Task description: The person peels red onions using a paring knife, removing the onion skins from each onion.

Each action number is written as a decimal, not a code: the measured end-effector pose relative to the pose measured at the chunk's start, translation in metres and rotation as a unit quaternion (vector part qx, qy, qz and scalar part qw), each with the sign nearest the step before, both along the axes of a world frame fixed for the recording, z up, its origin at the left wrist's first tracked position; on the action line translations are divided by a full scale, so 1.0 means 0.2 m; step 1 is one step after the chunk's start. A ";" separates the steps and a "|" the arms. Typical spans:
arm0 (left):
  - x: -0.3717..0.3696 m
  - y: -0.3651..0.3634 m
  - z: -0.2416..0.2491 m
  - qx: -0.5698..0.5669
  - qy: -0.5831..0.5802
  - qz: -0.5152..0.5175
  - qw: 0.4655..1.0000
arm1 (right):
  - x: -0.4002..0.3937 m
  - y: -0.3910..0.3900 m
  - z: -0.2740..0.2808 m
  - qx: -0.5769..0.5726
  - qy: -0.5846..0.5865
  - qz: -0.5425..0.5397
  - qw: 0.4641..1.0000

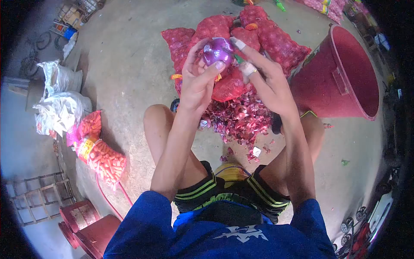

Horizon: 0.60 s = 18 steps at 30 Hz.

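Note:
My left hand point(196, 86) is closed around a shiny purple onion point(218, 51), its thumb across the front and fingers behind. My right hand point(268, 80) comes in from the right, fingers bent, with white wrapping on two fingertips that are right at the onion's side. Between those fingers shows a small green piece point(238, 59); most of what this hand holds is hidden, and I cannot tell what it is. Below both hands, a heap of reddish-purple onion skins point(243, 114) lies on the floor, in front of red mesh sacks point(213, 28) full of onions.
A large red bin point(317, 82) leans at the right, its mouth facing right. On the left are white sacks point(64, 108) and a bag of carrots point(107, 163). Red buckets point(101, 233) stand at the lower left. Wheeled gear point(358, 224) lines the right edge.

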State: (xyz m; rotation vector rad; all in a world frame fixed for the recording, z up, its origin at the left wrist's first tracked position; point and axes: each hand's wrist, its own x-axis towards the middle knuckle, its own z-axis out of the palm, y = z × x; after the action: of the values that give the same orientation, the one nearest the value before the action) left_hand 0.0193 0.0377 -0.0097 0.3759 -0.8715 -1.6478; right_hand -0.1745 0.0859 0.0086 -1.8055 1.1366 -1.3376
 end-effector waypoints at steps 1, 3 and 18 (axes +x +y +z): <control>0.00 0.00 0.00 0.010 0.010 0.001 1.000 | 0.01 -0.01 -0.01 -0.056 0.006 -0.016 0.998; 0.00 0.00 -0.01 0.017 0.018 0.000 1.000 | 0.03 0.01 0.02 -0.026 0.009 -0.020 0.999; -0.03 0.00 0.01 -0.025 -0.067 0.086 0.994 | 0.04 0.02 0.03 -0.020 0.037 -0.055 0.998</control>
State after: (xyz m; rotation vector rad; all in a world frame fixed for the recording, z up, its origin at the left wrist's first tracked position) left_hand 0.0140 0.0387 -0.0086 0.5178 -0.9510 -1.4513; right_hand -0.1673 0.0894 0.0143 -1.8578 1.2725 -1.3748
